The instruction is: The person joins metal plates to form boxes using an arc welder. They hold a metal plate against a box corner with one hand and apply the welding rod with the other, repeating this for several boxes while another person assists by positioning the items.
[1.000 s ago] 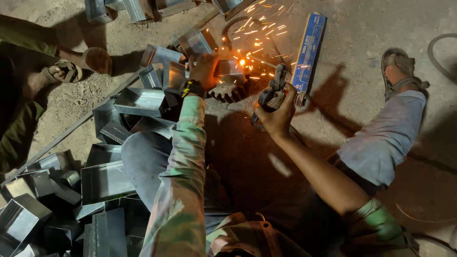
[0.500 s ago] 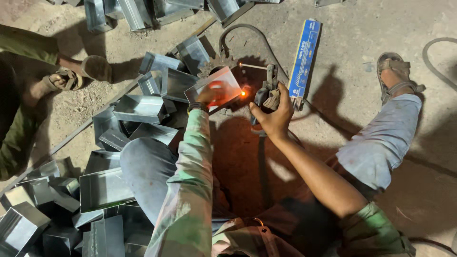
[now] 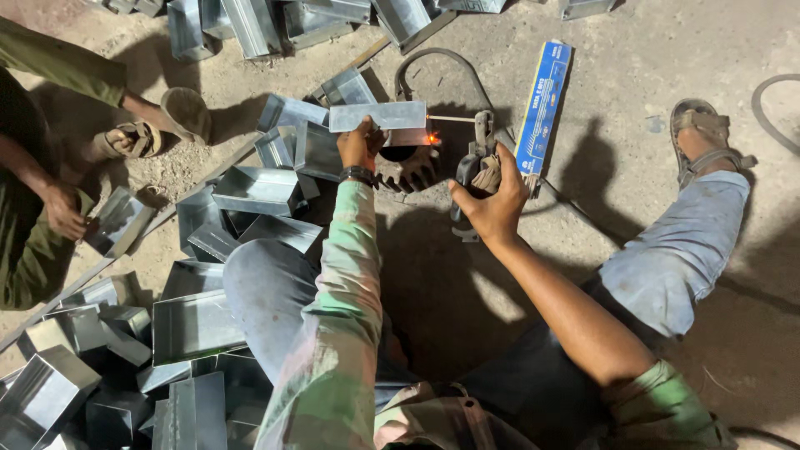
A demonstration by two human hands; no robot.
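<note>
Our left hand (image 3: 360, 143) fingers pinch the grey metal channel (image 3: 377, 116) from below; right hand (image 3: 493, 198) fingers wrap the electrode holder (image 3: 479, 154). Its rod tip glows orange.

One head-worn camera looks steeply down, close over the person's own arms, legs and dusty concrete floor (image 3: 667, 50).

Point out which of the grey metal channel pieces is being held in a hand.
The flat grey piece gripped by the left hand, beside the glowing spot. The others lie loose on the ground.
</note>
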